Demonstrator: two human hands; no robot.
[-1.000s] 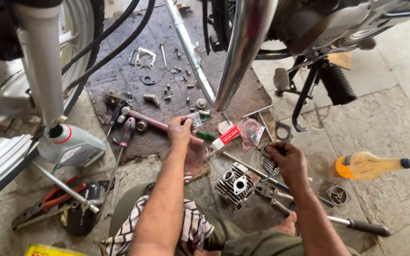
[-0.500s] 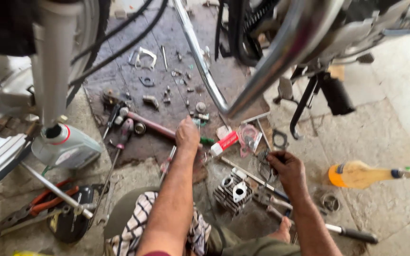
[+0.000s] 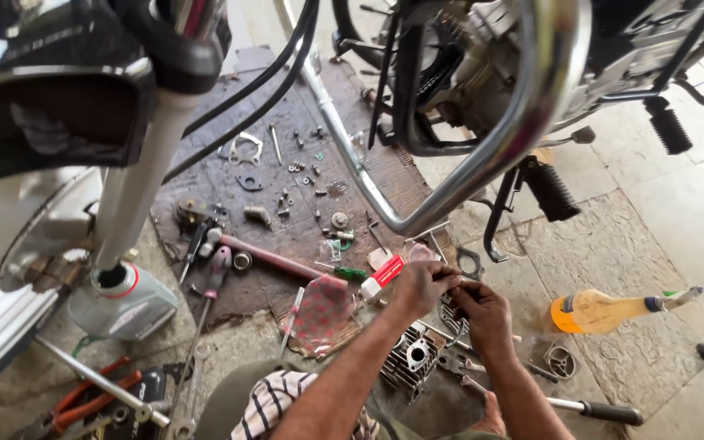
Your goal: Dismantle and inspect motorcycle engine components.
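Hands meet just right of the picture's centre, fingertips pinched together over the cluttered floor. The left hand (image 3: 423, 287) has its fingers curled in and closed on something small that sits between both sets of fingertips; the right hand (image 3: 481, 308), at four o'clock from it and touching it, is closed the same way on the same small piece, which is too tiny to make out. Directly beneath them, at six o'clock, lies a finned metal cylinder head (image 3: 408, 363) on the ground. At nine o'clock from the left hand rests a red-and-white tube (image 3: 382, 277), with a green-handled screwdriver (image 3: 349, 273) just beside it and a crumpled red cloth (image 3: 321, 316) at seven o'clock. A dark rubber mat (image 3: 287, 122) spreads toward eleven o'clock, scattered with bolts, washers and a flat gasket (image 3: 243, 149). At three o'clock from the right hand, well apart, an orange squeeze bottle (image 3: 605, 310) lies on its side on the stone floor. A black-handled tool (image 3: 609, 412) lies at five o'clock. Far at eight o'clock stands a grey oil can (image 3: 122, 303), with orange-handled pliers (image 3: 87, 395) lower down. A chrome crash bar (image 3: 490, 155) of the motorcycle arcs overhead at twelve o'clock, and its side stand (image 3: 499, 216) touches the ground near one o'clock.
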